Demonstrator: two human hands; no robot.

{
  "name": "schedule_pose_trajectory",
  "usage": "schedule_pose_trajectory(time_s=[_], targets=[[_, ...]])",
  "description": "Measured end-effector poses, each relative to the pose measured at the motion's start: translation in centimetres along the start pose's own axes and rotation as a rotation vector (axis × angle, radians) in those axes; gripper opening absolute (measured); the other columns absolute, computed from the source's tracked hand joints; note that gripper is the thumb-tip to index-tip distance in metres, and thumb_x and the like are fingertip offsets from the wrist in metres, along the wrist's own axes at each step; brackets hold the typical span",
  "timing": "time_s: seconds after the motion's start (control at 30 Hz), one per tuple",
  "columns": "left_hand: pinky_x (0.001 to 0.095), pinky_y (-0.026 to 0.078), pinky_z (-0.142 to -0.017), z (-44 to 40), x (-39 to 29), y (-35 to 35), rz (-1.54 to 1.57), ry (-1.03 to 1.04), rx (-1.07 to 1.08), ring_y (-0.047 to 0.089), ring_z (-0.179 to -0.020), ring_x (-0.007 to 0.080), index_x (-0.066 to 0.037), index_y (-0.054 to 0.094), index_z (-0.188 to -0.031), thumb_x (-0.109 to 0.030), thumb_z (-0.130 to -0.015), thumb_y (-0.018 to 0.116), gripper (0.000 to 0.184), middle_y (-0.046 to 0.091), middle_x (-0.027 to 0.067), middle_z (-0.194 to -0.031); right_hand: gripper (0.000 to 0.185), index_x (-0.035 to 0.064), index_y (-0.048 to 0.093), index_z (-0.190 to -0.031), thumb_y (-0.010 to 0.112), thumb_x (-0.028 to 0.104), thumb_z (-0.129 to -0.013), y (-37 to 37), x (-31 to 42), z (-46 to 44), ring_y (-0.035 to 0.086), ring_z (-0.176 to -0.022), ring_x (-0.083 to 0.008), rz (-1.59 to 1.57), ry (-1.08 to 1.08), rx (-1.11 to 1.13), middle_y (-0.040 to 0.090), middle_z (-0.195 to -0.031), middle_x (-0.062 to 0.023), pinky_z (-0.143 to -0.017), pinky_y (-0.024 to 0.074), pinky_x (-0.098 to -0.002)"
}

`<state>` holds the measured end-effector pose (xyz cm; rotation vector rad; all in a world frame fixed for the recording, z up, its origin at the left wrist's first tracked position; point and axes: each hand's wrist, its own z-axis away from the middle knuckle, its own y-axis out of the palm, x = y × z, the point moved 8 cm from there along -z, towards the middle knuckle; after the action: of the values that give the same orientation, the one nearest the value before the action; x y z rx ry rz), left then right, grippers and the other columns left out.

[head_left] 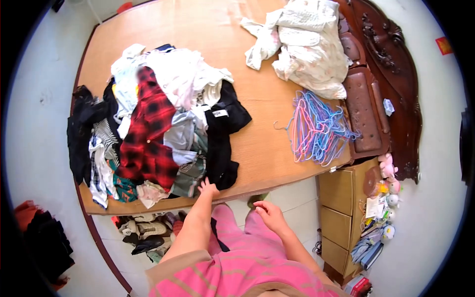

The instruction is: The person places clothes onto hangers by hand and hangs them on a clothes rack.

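Note:
My left hand (pixel 209 188) reaches to the near edge of the bed, fingers spread, at the lower edge of black clothing (pixel 225 148) with a white label. A large heap of clothes lies beside it, with a red-and-black checked shirt (pixel 151 133) on top, white garments (pixel 173 69) behind and a grey-green garment (pixel 189 177) near my fingers. My right hand (pixel 269 214) hangs in front of my body, its fingers loosely bent and apart, with nothing seen in it. Blue, pink and purple hangers (pixel 319 128) lie in a tangled pile at the right.
The bed (pixel 262 148) has a tan mat and a dark carved headboard (pixel 391 59) on the right. Pale bedding (pixel 311 49) is bunched at the far right. A wooden drawer cabinet (pixel 336 213) stands by the near right corner. Shoes (pixel 151 230) lie on the floor below the bed edge.

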<state>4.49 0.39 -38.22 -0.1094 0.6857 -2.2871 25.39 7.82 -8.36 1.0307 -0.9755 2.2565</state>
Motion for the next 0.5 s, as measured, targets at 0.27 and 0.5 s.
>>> schedule_pose_trajectory(time_s=[0.27,0.5], targets=[[0.0338,0.045,-0.079,8.7,-11.9,-12.4,0.698,0.672,-0.485,0.057,-0.093,0.0195,-0.012,0.069,-0.102,-0.023,-0.087,0.056,0.022,0.055,0.0068,-0.098,0.026,0.0029,0.06,-0.106,0.061,0.013,-0.082,-3.9,-1.3,-4.9,0.06,-0.084,-0.0238,0.004,-0.091,-0.002,0.06,-0.095,-0.0125,-0.076,0.0481,-0.0329],[0.0236,0.037,-0.068,27.8,-21.8,-24.9,0.978,1.041,-0.456,0.044,-0.076,0.0128,-0.002,0.066,-0.105,-0.008,-0.086,0.056,0.022,0.043,0.0016,-0.082,0.036,0.0041,0.06,-0.105,0.065,0.001,-0.069,-12.5,9.1,-10.0,0.048,-0.107,-0.0335,0.101,-0.684,-0.226,0.052,-0.113,-0.0155,-0.091,0.0404,-0.0387]])
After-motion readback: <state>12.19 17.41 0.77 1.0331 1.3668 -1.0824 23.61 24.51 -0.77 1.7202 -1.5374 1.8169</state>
